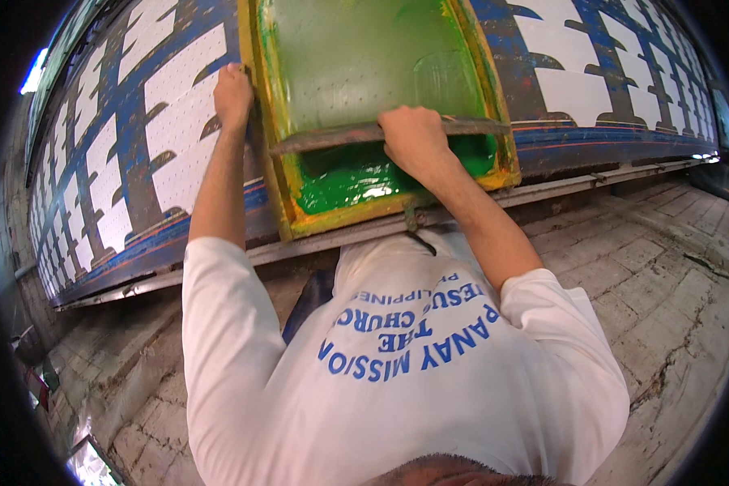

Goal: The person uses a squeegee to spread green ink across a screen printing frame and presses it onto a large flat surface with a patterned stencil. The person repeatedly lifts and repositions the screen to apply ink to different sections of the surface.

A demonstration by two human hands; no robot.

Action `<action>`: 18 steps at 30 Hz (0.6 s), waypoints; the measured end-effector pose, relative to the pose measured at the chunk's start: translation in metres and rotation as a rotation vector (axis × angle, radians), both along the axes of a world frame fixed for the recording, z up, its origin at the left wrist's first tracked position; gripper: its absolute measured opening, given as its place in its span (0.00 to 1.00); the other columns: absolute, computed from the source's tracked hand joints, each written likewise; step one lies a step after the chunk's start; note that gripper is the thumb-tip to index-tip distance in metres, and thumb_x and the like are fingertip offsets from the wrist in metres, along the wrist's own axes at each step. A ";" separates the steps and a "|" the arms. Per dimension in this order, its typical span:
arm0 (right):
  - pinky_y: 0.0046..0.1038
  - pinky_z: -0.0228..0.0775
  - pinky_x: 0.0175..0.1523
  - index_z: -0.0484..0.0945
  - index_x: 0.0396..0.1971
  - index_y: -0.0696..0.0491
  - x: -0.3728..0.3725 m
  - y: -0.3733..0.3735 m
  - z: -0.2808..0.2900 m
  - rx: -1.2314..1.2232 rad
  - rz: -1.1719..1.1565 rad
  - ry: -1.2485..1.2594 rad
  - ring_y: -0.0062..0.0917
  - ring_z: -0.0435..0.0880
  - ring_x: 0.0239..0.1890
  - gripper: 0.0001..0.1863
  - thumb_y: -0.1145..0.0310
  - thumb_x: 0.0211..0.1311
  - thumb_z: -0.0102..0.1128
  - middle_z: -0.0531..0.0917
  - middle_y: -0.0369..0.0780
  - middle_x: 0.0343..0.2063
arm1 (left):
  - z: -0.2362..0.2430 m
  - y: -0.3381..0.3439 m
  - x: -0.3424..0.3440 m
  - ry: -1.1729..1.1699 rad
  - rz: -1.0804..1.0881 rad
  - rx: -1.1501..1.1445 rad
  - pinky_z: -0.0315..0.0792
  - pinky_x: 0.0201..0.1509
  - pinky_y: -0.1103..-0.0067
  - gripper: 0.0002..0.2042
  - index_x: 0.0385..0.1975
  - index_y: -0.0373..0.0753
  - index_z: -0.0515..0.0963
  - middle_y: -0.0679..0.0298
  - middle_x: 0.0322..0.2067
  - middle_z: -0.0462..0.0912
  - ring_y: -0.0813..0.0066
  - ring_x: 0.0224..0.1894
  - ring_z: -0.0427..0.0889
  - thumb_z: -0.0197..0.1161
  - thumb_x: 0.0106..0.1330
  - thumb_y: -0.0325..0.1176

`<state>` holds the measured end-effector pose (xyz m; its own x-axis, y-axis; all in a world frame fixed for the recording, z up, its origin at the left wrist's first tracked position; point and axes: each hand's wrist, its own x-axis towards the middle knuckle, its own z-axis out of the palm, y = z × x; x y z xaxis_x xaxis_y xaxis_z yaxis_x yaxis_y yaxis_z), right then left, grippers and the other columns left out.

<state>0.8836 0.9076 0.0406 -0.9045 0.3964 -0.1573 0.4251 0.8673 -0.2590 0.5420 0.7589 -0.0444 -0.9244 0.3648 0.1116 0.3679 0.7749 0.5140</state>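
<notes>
With the left hand [233, 93] clenched on the left side of the yellow-edged frame [272, 185] and the right hand [414, 139] wrapped around the squeegee [328, 140] lying across it, just beyond the pooled green ink [352, 174], level, even pressure seemed wisest.

Frame [348, 219] is yellow with green smears, squeegee [324, 140] brownish, ink [352, 185] super shiny green along the frame's near edge, white panels [573, 91] patterning a blue-and-dark table [543, 142].
</notes>
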 end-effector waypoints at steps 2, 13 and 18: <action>0.46 0.82 0.44 0.87 0.35 0.54 0.029 -0.028 -0.001 -0.022 0.027 -0.002 0.47 0.90 0.37 0.10 0.74 0.51 0.67 0.89 0.48 0.30 | 0.000 -0.003 -0.001 0.030 -0.038 -0.018 0.75 0.57 0.50 0.25 0.56 0.39 0.78 0.40 0.48 0.86 0.34 0.54 0.83 0.40 0.81 0.51; 0.43 0.84 0.41 0.88 0.27 0.53 0.049 -0.032 0.018 -0.011 0.165 0.047 0.44 0.91 0.35 0.03 0.72 0.55 0.67 0.88 0.47 0.29 | 0.023 0.007 0.016 -0.079 0.088 -0.074 0.76 0.62 0.58 0.29 0.59 0.45 0.79 0.48 0.53 0.87 0.46 0.58 0.85 0.55 0.71 0.61; 0.44 0.83 0.47 0.85 0.36 0.58 0.070 -0.040 0.018 -0.147 0.227 -0.124 0.46 0.90 0.45 0.10 0.76 0.52 0.67 0.89 0.50 0.38 | 0.019 0.006 0.011 -0.058 0.097 -0.109 0.77 0.62 0.60 0.27 0.58 0.47 0.80 0.50 0.52 0.88 0.48 0.57 0.86 0.60 0.69 0.60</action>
<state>0.9536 0.8676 0.0589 -0.9378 0.1506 -0.3130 0.2606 0.9008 -0.3475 0.5532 0.7652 -0.0250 -0.9597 0.2800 0.0216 0.2603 0.8578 0.4431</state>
